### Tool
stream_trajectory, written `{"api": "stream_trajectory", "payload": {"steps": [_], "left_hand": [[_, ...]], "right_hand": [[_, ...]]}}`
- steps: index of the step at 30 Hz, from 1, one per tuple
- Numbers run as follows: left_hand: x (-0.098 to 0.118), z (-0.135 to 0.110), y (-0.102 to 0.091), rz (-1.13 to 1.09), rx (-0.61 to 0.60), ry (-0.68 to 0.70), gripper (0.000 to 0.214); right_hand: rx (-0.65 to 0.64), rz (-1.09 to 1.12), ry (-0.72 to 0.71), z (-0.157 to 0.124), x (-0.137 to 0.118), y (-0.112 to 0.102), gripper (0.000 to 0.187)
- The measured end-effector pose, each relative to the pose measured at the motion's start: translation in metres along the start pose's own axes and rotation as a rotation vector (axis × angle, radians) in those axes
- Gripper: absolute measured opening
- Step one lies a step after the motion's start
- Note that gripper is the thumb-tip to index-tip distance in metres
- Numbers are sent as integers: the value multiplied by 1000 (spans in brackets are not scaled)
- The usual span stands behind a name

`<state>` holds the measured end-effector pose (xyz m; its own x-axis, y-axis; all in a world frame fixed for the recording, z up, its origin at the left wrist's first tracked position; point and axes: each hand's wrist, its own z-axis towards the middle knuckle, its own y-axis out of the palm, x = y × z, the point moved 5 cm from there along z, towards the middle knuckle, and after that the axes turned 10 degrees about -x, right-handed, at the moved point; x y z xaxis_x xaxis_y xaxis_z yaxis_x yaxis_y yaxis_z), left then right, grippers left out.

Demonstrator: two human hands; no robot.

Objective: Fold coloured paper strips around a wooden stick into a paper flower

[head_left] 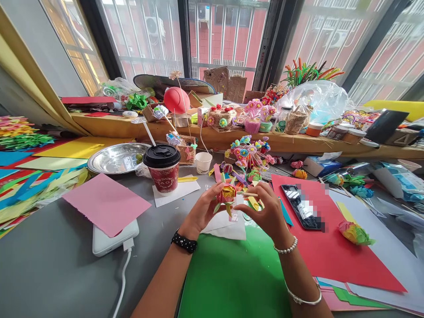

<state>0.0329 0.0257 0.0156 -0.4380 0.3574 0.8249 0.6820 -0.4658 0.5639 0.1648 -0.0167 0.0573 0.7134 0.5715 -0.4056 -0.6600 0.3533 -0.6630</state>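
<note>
My left hand [200, 212] pinches a small paper flower [228, 193] with red and yellow petals and green leaves. A thin pale stick [249, 194] sits between the thumb and fingers of my right hand [267, 210], its tip pointing at the flower's side. Whether the tip touches the petals I cannot tell. Both hands are raised over the far end of a green board [235, 274]. Beneath them lie a white sheet of paper [228, 227] and some coloured paper scraps, partly hidden by the fingers.
Left of my hands stand a lidded coffee cup [163, 170] and a white paper cup [203, 163], near a metal plate [114, 159]. Pink paper [107, 203] covers a white power bank [115, 240]. To the right, a phone [300, 205] and another paper flower [355, 232] rest on red paper [331, 260].
</note>
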Motion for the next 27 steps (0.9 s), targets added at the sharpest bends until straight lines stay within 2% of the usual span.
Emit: {"api": "stream_trajectory", "payload": {"steps": [4,6,10,14,15,18,22,25,27], "left_hand": [[-2,0,3,15,-24,-19,22],[-2,-1,6,40,-34,-52,22],[0,-2,9,52,-40,-78,25],[-2,-1,9,49,-62,-66,26],[-3,0,9,49,-79,-61,25],[-4,2,8,30,-99,-16,22],[-1,4,-1,-31,-17,74,27],[0,3,-10,-51,83,82,35],[0,2,-11,-55,81,80,34]], "right_hand": [[-70,1,-48,1,-6,10,17],[-15,0,-23,0,-4,8,14],[204,24,59,-4,3,-9,20],[71,-17,-17,-1,0,-4,36],[76,-54,-11,-1,0,-3,35],[214,-120,95,-3,6,-9,26],[294,-92,162,-6,13,-16,23],[274,-84,166,-6,14,-16,17],[239,-51,175,-5,16,-15,13]]}}
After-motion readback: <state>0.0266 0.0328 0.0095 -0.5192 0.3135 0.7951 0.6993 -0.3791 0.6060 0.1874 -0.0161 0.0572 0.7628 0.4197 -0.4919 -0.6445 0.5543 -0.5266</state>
